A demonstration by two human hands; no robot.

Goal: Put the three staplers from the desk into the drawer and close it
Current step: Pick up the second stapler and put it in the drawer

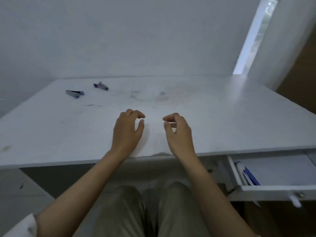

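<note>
Two staplers lie at the far left of the white desk (213,117): a grey and blue one (74,93) and, behind it to the right, a purple and silver one (100,86). A third, blue and white stapler (247,174) lies against the left wall of the drawer (280,188), which stands pulled out under the desk's right end. My left hand (127,131) and my right hand (178,134) hover over the middle of the desk near its front edge. Both hold nothing, fingers loosely curled and apart.
A white wall stands right behind the desk. A narrow window strip (254,36) runs up at the back right. My knees in khaki trousers (142,211) sit under the desk. The drawer front carries a small handle (295,200).
</note>
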